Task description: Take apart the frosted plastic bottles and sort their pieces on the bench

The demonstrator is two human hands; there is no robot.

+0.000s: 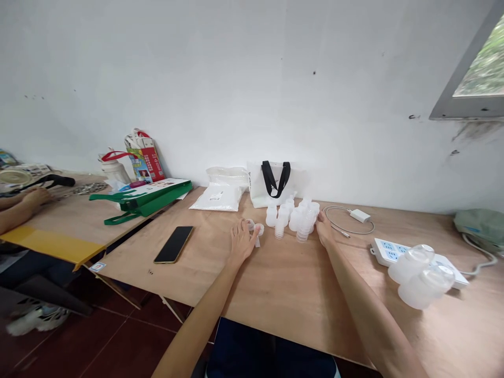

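Grip of the left hand [241, 241] is relaxed, its fingers spread and set down on the tabletop [283, 283], with the thumb and fingertips at some small clear round pieces [258, 229] (too small to make out fully). That hand does not close around anything that shows. As for the right hand [324, 228], it lies along the right edge of a cluster of translucent bottles [271, 215], fingers reaching forward; I cannot tell whether it has hold of one or only touches it.

The bottles stand close together between the two hands, and in front of them are two columns of clear ridged pieces [304, 227]. Right behind the cluster stands a white bag [301, 184] with black handles, next to a white plastic package [218, 197]. A dark-screened phone [174, 244] lies to the left of the left hand. Beyond the right hand is a white adapter [359, 215] with its cable, and farther right two more containers with clear domed tops [419, 294] stand at a power strip [388, 249] (they partly cover it). Across the gap on the left, a green bag [157, 199] lies near a co-worker's forearm [16, 215].
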